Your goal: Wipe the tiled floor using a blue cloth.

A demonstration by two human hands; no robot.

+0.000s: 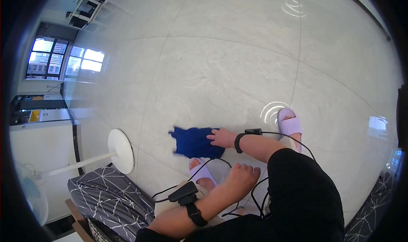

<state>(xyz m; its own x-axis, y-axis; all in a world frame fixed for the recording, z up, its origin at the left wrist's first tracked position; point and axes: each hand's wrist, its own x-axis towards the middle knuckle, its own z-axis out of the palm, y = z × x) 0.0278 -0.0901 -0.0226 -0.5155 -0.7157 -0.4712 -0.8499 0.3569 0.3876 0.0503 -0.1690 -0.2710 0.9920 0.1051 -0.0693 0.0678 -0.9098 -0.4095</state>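
A dark blue cloth (197, 143) is spread out over the floor, its left edge blurred and ragged in outline. My right hand (224, 138) grips it near its right end, fingertips on the fabric. Whether the cloth lies on the tiles or hangs just above them is not plain. Nearer my body, my left hand (243, 180) is curled with the knuckles up. The inside of that hand is hidden. Each wrist has a black strap with a small device, and cables run from these devices.
Lilac slippers (290, 124) are on my feet, on glossy pale tiles (223, 73). Black cables (255, 194) loop between my legs. To the left are a white pedestal fan's round base (121, 151) and a grey patterned bedspread (111, 197). A window (47, 57) is farther off.
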